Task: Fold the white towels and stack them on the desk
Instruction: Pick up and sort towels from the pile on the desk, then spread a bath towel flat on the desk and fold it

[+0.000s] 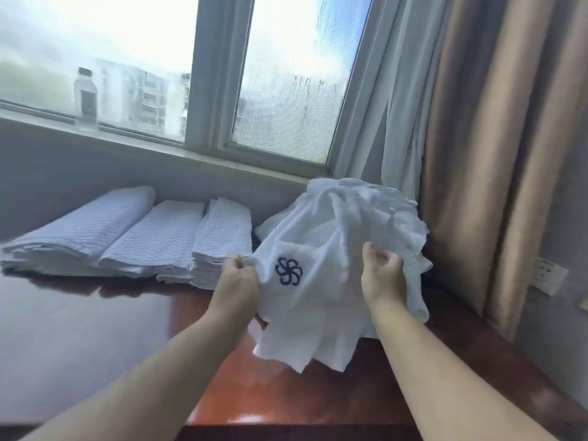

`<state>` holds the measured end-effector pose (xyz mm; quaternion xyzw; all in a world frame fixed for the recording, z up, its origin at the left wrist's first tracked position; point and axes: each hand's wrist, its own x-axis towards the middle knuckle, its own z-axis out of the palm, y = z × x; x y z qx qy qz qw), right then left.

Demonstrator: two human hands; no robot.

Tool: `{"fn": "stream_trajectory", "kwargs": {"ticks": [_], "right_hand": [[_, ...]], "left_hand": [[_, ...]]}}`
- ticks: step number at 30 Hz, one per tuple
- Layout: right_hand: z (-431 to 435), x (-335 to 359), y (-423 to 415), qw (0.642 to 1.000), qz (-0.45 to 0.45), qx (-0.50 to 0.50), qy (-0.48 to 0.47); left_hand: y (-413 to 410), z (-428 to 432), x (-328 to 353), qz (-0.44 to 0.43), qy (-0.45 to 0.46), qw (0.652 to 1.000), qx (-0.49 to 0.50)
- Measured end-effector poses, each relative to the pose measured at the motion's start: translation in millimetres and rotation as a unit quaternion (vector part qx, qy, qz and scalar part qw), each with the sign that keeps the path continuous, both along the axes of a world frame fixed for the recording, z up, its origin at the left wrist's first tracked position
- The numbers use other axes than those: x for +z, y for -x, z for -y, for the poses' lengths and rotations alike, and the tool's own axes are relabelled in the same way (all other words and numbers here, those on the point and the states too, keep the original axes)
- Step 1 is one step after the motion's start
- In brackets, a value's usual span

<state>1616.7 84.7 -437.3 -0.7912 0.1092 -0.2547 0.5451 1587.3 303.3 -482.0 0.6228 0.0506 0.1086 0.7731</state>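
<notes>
A white towel [313, 300] with a dark blue pinwheel emblem hangs rumpled above the dark red desk [280, 396]. My left hand [237, 283] grips its left edge, and my right hand [383, 275] pinches its right edge. Behind it lies a heap of unfolded white towels [359, 211] at the desk's back right. Three stacks of folded white towels [140, 233] sit side by side along the back left of the desk.
A clear plastic bottle [85, 100] stands on the window sill at the left. White and beige curtains [477, 154] hang at the right, close to the heap. A wall socket [549, 276] is at the far right.
</notes>
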Motion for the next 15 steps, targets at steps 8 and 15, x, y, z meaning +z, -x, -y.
{"fn": "stream_trajectory", "kwargs": {"ticks": [8,15], "right_hand": [[15.4,-44.4,-11.8,0.986,-0.045,0.059,0.147],[38.3,-93.0,-77.4,0.985,0.018,0.046,0.163]], "left_hand": [[-17.7,36.1,-52.0,0.026,-0.461,0.88,-0.106],[-121.9,64.5,-92.0,0.072,-0.568,0.81,-0.132]]}}
